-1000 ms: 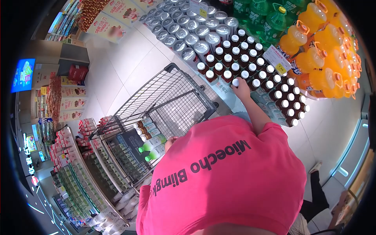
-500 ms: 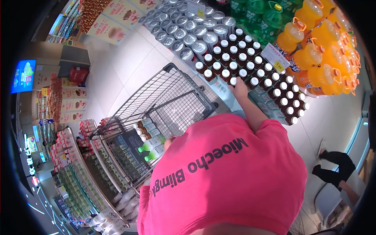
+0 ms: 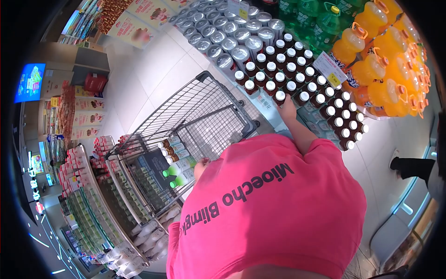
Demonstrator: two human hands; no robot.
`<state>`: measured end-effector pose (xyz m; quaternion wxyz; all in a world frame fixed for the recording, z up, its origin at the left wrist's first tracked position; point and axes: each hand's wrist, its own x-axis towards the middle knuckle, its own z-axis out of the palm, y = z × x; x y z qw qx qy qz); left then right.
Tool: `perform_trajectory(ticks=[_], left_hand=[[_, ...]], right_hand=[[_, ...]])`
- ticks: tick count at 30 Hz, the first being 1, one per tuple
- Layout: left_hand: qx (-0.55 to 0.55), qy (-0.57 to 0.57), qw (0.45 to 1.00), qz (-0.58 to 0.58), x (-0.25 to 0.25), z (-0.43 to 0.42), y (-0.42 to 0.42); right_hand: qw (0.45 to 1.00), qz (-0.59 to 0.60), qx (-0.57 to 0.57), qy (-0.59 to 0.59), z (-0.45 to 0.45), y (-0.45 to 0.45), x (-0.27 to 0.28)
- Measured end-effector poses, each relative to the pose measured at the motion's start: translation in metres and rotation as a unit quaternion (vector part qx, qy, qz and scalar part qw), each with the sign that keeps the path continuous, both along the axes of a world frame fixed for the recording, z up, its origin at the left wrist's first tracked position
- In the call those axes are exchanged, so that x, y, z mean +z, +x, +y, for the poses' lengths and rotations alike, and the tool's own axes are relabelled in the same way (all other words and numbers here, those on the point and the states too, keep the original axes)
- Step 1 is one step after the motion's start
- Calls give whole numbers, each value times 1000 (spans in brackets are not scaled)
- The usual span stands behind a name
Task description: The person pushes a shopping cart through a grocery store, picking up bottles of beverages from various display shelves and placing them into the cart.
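Observation:
My right hand [image 3: 288,109] reaches out to the front row of a block of dark bottles with white caps. Its fingers are closed around the upper part of one dark bottle [image 3: 279,96], which stands upright among the others. Mostly covered by the pink shirt, my left hand [image 3: 201,167] is at the near side rim of the shopping cart [image 3: 162,100], with its fingers curled there. Inside the cart lie several brown bottles with white caps [image 3: 173,151] and pale bottles with green caps [image 3: 180,172].
Silver-topped cans [image 3: 227,44] adjoin the dark bottles. Large green bottles [image 3: 320,23] and orange drink bottles [image 3: 378,69] stand behind, with a price sign [image 3: 330,69]. A curved shelf of drinks [image 3: 88,209] is behind the cart. Another person's dark-clothed leg [image 3: 413,167] shows at right.
The view has shifted slightly. My right hand stays at the same bottle, and my left hand stays by the cart. At right, the other person has moved farther toward the edge.

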<state>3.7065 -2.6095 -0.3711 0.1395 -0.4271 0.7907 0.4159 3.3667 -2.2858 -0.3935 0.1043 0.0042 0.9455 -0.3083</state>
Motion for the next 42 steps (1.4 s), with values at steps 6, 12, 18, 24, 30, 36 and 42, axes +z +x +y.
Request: perform_trajectory(ticks=[6,12,18,24,30,36,42], left_hand=[[18,11,1000,-7,-25,-10,7],[39,-16,998,-51,-17,-2,1],[19,-37,996,-76,38,20,-20],[34,-14,997,-74,8,7,-13],[5,-35,998,-59,24,13,-14],[20,-37,998,-39,23,15,-12],[12,-13,999,-38,-17,-3,1]], right_hand=[[1000,1,0,12,-5,-1,-16],[1000,-8,15,24,-3,1,-8],[998,-5,50,27,5,1,-7],[997,0,64,52,4,1,-6],[996,5,61,66,3,1,-7],[994,-10,80,76,7,-4,-7],[989,11,119,91,12,-8,-11]])
